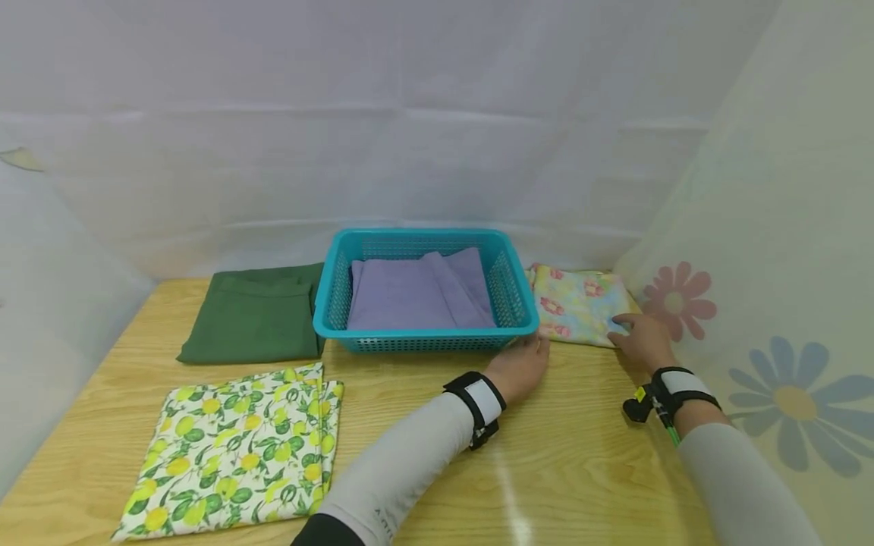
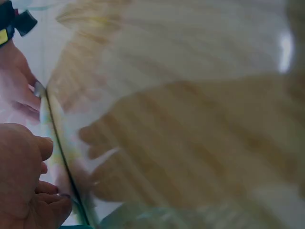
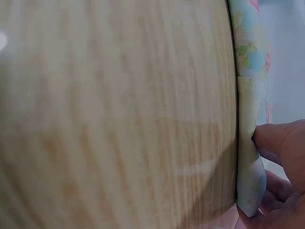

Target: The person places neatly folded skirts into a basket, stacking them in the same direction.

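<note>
A folded pastel cloth with pink flowers [image 1: 576, 303] lies at the back right of the table. My right hand [image 1: 644, 341] grips its front right corner; in the right wrist view the cloth's edge [image 3: 249, 107] bulges between thumb and fingers. My left hand [image 1: 522, 368] is by its front left corner, close under the basket's rim. In the left wrist view, the left thumb [image 2: 45, 147] stands apart from the fingers, whose tips reach the cloth's edge. The teal basket [image 1: 426, 334] holds a folded purple cloth [image 1: 410, 292].
A folded dark green cloth [image 1: 253, 318] lies left of the basket. In front of it is a folded lemon-print cloth [image 1: 232, 447]. The wooden table [image 1: 567, 455] meets white sheeting [image 1: 437, 136] at the back and a flower-printed sheet [image 1: 785, 288] at the right.
</note>
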### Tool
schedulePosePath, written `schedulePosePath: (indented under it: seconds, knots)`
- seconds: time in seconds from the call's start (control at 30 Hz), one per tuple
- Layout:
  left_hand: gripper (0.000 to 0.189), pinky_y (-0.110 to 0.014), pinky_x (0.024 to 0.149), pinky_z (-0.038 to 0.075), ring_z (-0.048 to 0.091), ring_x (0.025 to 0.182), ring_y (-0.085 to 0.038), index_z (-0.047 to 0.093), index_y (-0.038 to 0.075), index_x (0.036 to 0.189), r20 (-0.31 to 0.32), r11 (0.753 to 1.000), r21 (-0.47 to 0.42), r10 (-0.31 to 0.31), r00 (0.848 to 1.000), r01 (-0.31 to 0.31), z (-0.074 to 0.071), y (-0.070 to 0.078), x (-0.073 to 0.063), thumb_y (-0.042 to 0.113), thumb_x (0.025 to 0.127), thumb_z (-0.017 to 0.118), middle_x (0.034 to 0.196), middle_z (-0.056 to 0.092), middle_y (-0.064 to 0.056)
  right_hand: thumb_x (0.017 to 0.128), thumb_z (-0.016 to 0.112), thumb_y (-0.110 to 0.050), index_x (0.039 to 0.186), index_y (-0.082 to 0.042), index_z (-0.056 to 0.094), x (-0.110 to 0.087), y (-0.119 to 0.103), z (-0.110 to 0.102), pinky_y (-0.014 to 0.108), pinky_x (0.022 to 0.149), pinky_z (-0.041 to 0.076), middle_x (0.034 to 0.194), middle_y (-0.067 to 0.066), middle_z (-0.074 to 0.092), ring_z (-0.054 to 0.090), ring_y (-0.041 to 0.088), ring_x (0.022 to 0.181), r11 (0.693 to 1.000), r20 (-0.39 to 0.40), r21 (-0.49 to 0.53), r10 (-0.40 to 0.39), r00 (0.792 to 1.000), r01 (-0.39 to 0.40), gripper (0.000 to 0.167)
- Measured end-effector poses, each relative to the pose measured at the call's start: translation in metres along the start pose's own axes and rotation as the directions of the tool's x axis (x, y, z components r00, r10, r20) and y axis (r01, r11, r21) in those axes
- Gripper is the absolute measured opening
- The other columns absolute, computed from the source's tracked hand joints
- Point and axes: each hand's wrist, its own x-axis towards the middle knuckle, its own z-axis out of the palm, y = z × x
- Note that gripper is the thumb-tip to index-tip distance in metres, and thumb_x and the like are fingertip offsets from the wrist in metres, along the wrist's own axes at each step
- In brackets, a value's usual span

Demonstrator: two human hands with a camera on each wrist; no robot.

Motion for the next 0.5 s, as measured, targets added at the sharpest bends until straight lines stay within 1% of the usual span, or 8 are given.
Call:
schedulePosePath:
  seconds: [0.03, 0.07, 0.1, 0.17, 0.23, 0.3, 0.43, 0.5]
  knots:
    - [0.043, -0.018, 0.098, 0.045, 0.047, 0.133, -0.017, 0.037, 0.004, 0.151, 0.011, 1.000, -0.025, -0.008, 1.000, 0.008, 0.001, -0.001, 0.000, 0.011, 0.108, 0.039, 0.147, 0.046, -0.012, 0.094, 0.068, -0.016, 0.125, 0.011, 0.060, 0.000, -0.001, 0.001, 0.036, 0.051, 0.040, 0.073, 0.023, 0.063, 0.048, 0.027, 0.048, 1.000, 0.002, 0.001, -0.010, 1.000, 0.010, 0.042]
    - [0.042, -0.019, 0.101, 0.043, 0.046, 0.134, -0.018, 0.039, 0.004, 0.149, 0.017, 0.999, -0.040, -0.013, 1.000, 0.014, 0.001, -0.002, 0.000, 0.011, 0.108, 0.040, 0.147, 0.046, -0.013, 0.095, 0.068, -0.016, 0.125, 0.012, 0.060, -0.001, -0.002, 0.002, 0.038, 0.052, 0.041, 0.074, 0.024, 0.064, 0.049, 0.028, 0.048, 1.000, 0.005, 0.007, -0.022, 1.000, 0.022, 0.042]
    - [0.041, -0.020, 0.104, 0.042, 0.045, 0.135, -0.019, 0.040, 0.005, 0.149, 0.030, 0.999, -0.041, -0.011, 0.999, 0.012, 0.002, -0.003, -0.001, 0.010, 0.108, 0.040, 0.147, 0.045, -0.013, 0.095, 0.067, -0.016, 0.125, 0.011, 0.060, -0.002, -0.004, 0.003, 0.041, 0.056, 0.046, 0.084, 0.026, 0.066, 0.054, 0.029, 0.054, 0.999, 0.004, 0.007, -0.033, 0.999, 0.033, 0.042]
    - [0.039, -0.020, 0.106, 0.040, 0.046, 0.134, -0.019, 0.044, 0.005, 0.146, 0.047, 1.000, -0.009, 0.004, 0.999, -0.003, 0.001, -0.005, -0.001, 0.011, 0.108, 0.041, 0.146, 0.047, -0.013, 0.096, 0.066, -0.016, 0.127, 0.011, 0.059, -0.006, -0.007, 0.003, 0.051, 0.066, 0.052, 0.102, 0.032, 0.065, 0.061, 0.039, 0.069, 0.999, 0.015, 0.018, -0.039, 0.999, 0.039, 0.041]
    - [0.038, -0.020, 0.106, 0.039, 0.046, 0.134, -0.018, 0.047, 0.007, 0.145, 0.064, 0.999, 0.032, 0.024, 0.998, -0.026, 0.001, -0.006, -0.002, 0.012, 0.108, 0.042, 0.146, 0.048, -0.011, 0.097, 0.066, -0.016, 0.127, 0.011, 0.059, -0.010, -0.009, 0.002, 0.062, 0.081, 0.049, 0.126, 0.037, 0.054, 0.059, 0.050, 0.096, 0.999, 0.027, 0.027, -0.039, 0.999, 0.038, 0.042]
    - [0.035, -0.019, 0.103, 0.041, 0.051, 0.128, -0.015, 0.054, 0.009, 0.141, 0.067, 0.998, 0.045, 0.045, 0.997, -0.048, 0.001, -0.005, -0.002, 0.012, 0.108, 0.043, 0.143, 0.052, -0.007, 0.097, 0.065, -0.017, 0.128, 0.011, 0.059, -0.014, -0.008, 0.000, 0.066, 0.087, 0.046, 0.130, 0.037, 0.051, 0.053, 0.055, 0.108, 0.999, 0.042, 0.026, -0.031, 0.999, 0.030, 0.042]
    - [0.032, -0.015, 0.092, 0.048, 0.057, 0.119, -0.011, 0.061, 0.012, 0.135, 0.064, 0.994, 0.062, 0.088, 0.994, -0.092, -0.002, -0.001, -0.006, 0.012, 0.107, 0.045, 0.140, 0.055, -0.004, 0.097, 0.066, -0.019, 0.127, 0.010, 0.059, -0.022, -0.002, -0.005, 0.067, 0.088, 0.044, 0.131, 0.038, 0.050, 0.050, 0.056, 0.111, 0.999, 0.055, 0.010, -0.036, 0.998, 0.036, 0.042]
    - [0.032, -0.015, 0.092, 0.048, 0.058, 0.117, -0.010, 0.063, 0.013, 0.134, 0.062, 0.989, 0.086, 0.115, 0.991, -0.120, -0.006, 0.001, -0.012, 0.012, 0.107, 0.045, 0.139, 0.056, -0.003, 0.096, 0.067, -0.018, 0.126, 0.011, 0.060, -0.026, -0.001, -0.008, 0.068, 0.087, 0.044, 0.129, 0.038, 0.051, 0.050, 0.056, 0.111, 0.999, 0.062, 0.006, -0.047, 0.997, 0.047, 0.042]
